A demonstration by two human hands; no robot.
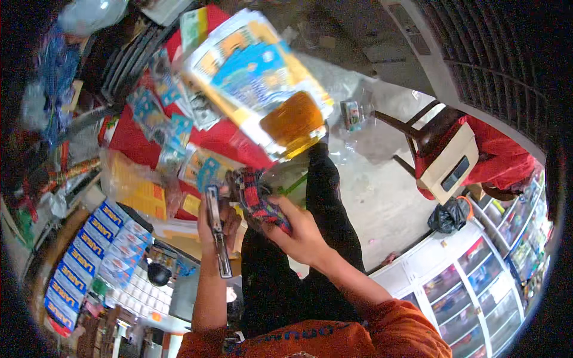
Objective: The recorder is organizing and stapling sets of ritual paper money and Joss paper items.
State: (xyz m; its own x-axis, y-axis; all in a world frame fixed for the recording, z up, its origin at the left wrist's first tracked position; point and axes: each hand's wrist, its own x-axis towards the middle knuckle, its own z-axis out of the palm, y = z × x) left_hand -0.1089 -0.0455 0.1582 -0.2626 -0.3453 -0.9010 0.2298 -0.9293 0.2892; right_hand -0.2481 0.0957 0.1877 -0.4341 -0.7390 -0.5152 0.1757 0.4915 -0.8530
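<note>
My left hand (206, 235) is wrapped around a long, narrow metal tool (218, 232) that looks like a stapler. Beside it, my right hand (301, 232) grips a bunched piece of red-and-dark plaid fabric (262, 201); its exact kind is unclear. Just beyond my hands is a red surface (134, 141) with several small printed packets in clear plastic (154, 116). A thick stack of yellow-and-blue printed sheets (250, 71) lies across it, blurred. An amber, see-through object (293, 118) rests on the stack's near corner.
Yellow sheets in clear plastic (136, 188) lie on the left. Blue printed cartons (85, 255) stand lower left. To the right, a person in red (501, 154) is near a wooden chair (418, 129) and a cardboard piece bearing a phone (454, 173). A white glass-fronted cabinet (421, 277) stands lower right.
</note>
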